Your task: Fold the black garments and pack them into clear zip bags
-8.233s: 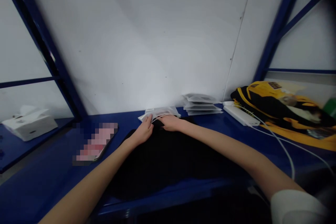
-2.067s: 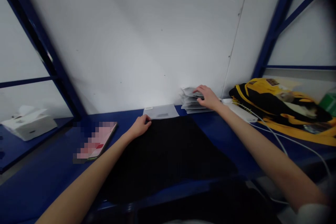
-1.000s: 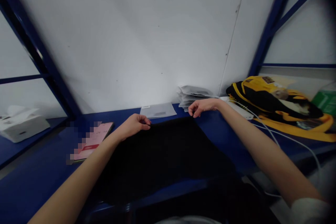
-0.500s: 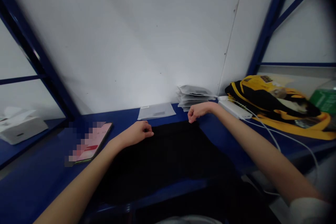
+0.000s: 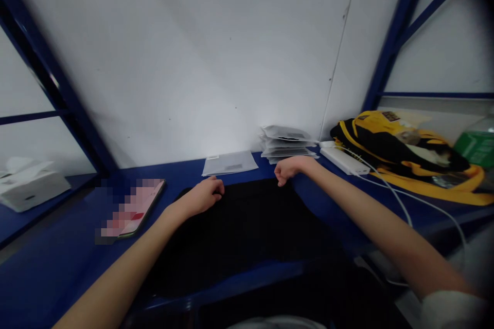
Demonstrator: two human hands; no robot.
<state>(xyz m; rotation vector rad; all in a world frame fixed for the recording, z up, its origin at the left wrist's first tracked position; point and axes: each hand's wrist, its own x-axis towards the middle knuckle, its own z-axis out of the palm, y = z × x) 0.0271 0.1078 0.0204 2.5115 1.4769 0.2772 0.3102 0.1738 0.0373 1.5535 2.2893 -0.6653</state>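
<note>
A black cloth [image 5: 250, 226], perhaps a garment, lies spread on the blue table, wider toward me than at its far edge. Its kind is too dark to make out. My left hand [image 5: 204, 195] is closed at the cloth's far left corner, thumb and fingers pinched together on the edge. At the far right corner, my right hand [image 5: 288, 168] is closed as well, with bent fingers pointing down onto the fabric. Between the two hands the far edge runs nearly straight. Shadow hides the near part of the cloth.
Behind the cloth lie a flat translucent bag [image 5: 230, 163] and a stack of similar bags [image 5: 287, 140]. A phone [image 5: 141, 208] rests at left, near a tissue box [image 5: 33, 185]. At right are a white power bank [image 5: 343, 159] with cables and a black-yellow bag [image 5: 401, 144].
My right hand has shifted slightly down and left at the cloth's corner. The left hand has moved a little up and left. The cloth lies almost the same.
</note>
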